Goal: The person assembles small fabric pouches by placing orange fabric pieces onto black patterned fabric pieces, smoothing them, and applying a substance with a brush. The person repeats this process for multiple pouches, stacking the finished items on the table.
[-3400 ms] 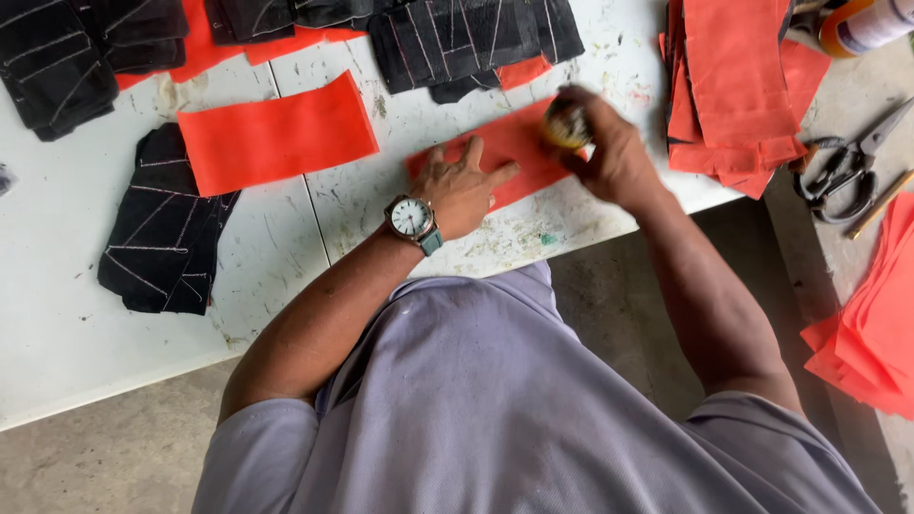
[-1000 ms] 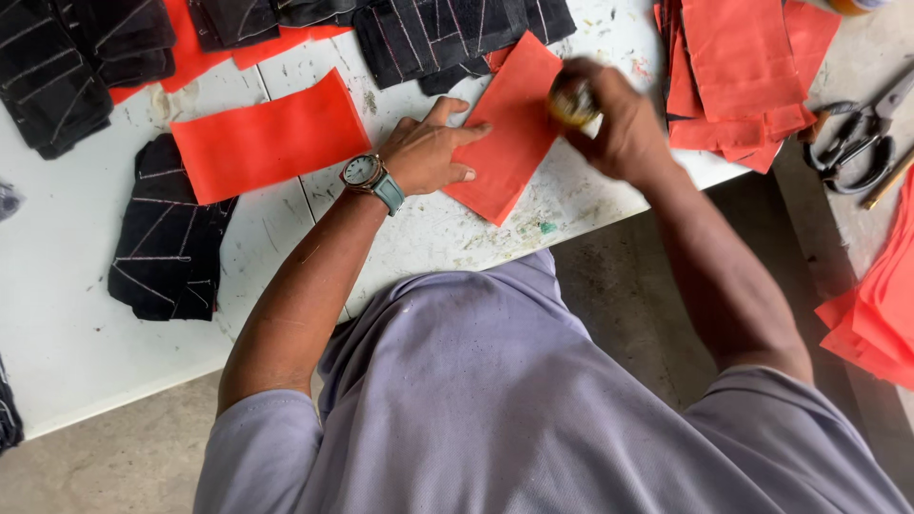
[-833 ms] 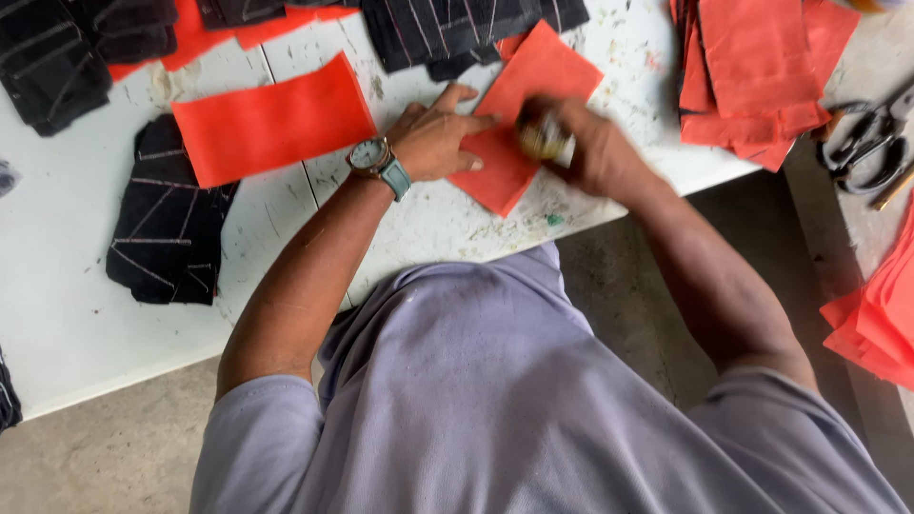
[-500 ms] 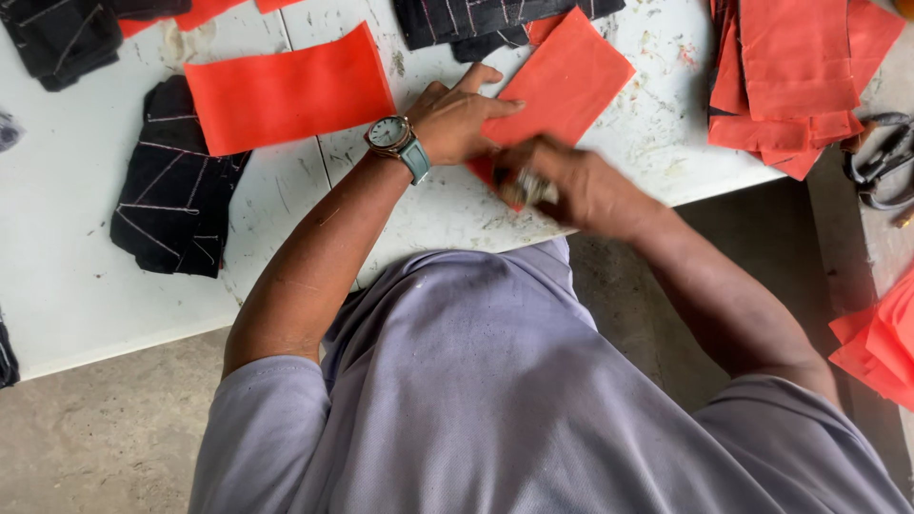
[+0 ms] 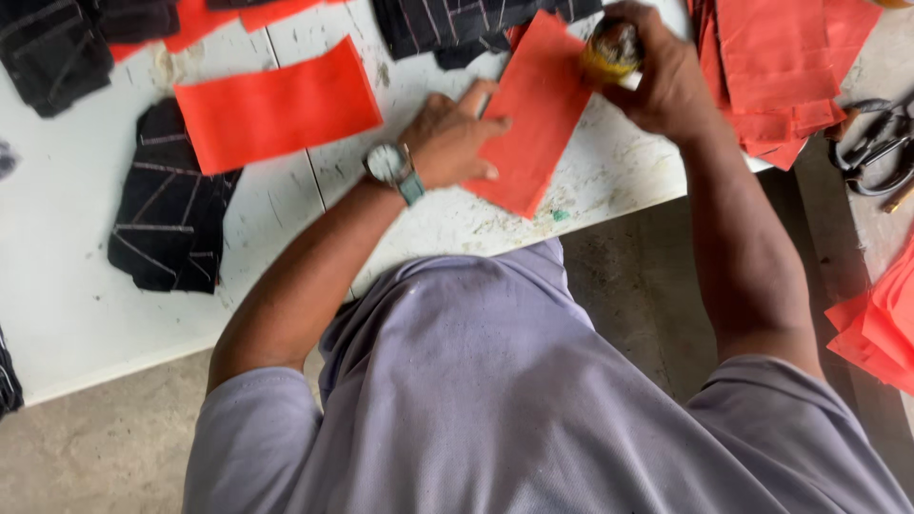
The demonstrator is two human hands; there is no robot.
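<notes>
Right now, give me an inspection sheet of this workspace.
Surface: white table, scuffed and stained.
Job's things: red fabric piece lying flat; small yellowish container.
Clutter: second red piece, black striped pieces, red stack, scissors.
Grip: left hand pressing the red fabric piece; right hand closed on the small yellowish container at its top edge.
Cables: nothing seen.
Surroundings: concrete floor.
</notes>
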